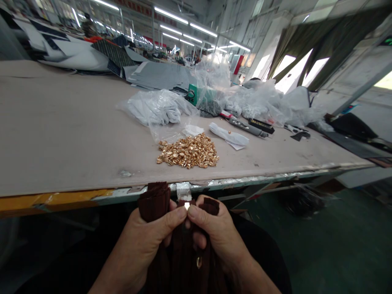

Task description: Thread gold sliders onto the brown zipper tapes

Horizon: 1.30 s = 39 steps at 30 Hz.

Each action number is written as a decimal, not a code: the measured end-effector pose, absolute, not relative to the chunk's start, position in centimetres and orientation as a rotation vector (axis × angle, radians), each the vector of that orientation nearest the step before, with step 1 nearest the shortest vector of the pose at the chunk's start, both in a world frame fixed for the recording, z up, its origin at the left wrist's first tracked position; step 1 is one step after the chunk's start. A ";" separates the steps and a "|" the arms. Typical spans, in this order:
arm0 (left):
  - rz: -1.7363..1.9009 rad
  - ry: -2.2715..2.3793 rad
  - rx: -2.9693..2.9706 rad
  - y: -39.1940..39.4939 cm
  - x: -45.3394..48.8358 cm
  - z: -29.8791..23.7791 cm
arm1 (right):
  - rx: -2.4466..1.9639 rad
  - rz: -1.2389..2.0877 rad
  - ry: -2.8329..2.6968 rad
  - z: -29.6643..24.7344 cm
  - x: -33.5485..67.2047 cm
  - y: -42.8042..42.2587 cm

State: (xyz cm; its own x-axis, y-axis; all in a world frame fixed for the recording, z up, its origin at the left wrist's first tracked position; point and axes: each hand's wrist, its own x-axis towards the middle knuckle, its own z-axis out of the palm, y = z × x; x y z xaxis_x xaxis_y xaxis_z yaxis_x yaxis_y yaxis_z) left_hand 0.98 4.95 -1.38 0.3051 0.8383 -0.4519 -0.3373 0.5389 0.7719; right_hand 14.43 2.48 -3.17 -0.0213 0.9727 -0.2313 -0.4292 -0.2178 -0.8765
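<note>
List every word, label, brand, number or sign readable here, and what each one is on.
No text can be read for certain.
Red overhead banner: characters, too blurred to read.
Dark panel at the right edge: green marks, cut off and unreadable.
Pile of gold pieces: no lettering discernible.

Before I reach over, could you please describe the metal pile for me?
Start with the wide table, close to its near edge. The metal pile lies there, in front of the clear plastic bag. Its shiny gold colour sets it apart from the bag and the white paper.
</note>
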 end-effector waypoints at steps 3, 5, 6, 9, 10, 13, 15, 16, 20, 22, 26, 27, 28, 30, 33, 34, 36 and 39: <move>0.782 0.932 0.619 4.7 0.8 -1.7 | -1.086 1.528 -0.756 -3.1 14.6 2.4; 0.799 0.903 0.575 4.6 0.7 -1.7 | -1.091 1.544 -0.744 -2.9 14.6 2.3; 0.813 0.896 0.547 4.6 0.7 -1.6 | -1.089 1.554 -0.736 -2.9 14.6 2.3; 0.835 0.894 0.468 4.5 0.6 -1.2 | -1.061 1.574 -0.704 -2.7 14.5 2.2; 0.830 0.894 0.455 4.4 0.6 -1.1 | -1.050 1.577 -0.692 -2.6 14.5 2.2; 0.823 0.881 0.441 4.4 0.5 -1.1 | -1.025 1.592 -0.673 -2.7 14.5 2.1; 0.827 0.861 0.431 4.3 0.5 -1.3 | -1.010 1.602 -0.670 -2.8 14.5 2.0; 0.830 0.854 0.424 4.3 0.5 -1.4 | -1.004 1.609 -0.670 -2.9 14.6 2.0; 0.842 0.866 0.408 4.3 0.5 -1.4 | -1.001 1.615 -0.645 -3.0 14.6 2.0; 0.843 0.877 0.401 4.3 0.5 -1.4 | -0.997 1.619 -0.630 -3.0 14.6 2.0; 0.831 0.860 0.403 4.3 0.5 -1.5 | -0.988 1.629 -0.625 -2.9 14.6 2.1; 0.833 0.862 0.411 4.3 0.5 -1.6 | -0.986 1.629 -0.628 -2.9 14.6 2.1; 0.836 0.869 0.419 4.3 0.5 -1.6 | -0.983 1.630 -0.632 -2.8 14.6 2.1; 0.849 0.892 0.436 4.2 0.5 -1.6 | -0.983 1.629 -0.639 -2.8 14.6 2.2; 0.854 0.902 0.454 4.2 0.6 -1.5 | -0.994 1.626 -0.653 -2.7 14.6 2.3; 0.851 0.902 0.458 4.3 0.6 -1.5 | -1.001 1.626 -0.658 -2.7 14.6 2.4; 0.847 0.902 0.456 4.3 0.7 -1.6 | -1.018 1.629 -0.666 -2.6 14.6 2.4; 0.854 0.915 0.462 4.3 1.0 -1.8 | -1.047 1.616 -0.673 -2.4 14.6 2.7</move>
State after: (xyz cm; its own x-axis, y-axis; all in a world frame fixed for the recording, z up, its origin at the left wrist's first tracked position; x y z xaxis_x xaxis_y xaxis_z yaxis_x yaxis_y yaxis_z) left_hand 0.98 4.28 -1.85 0.3262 0.8042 -0.4969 -0.4404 0.5944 0.6729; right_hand 14.62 2.66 -2.42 -0.0696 0.9526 -0.2962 -0.4604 -0.2941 -0.8376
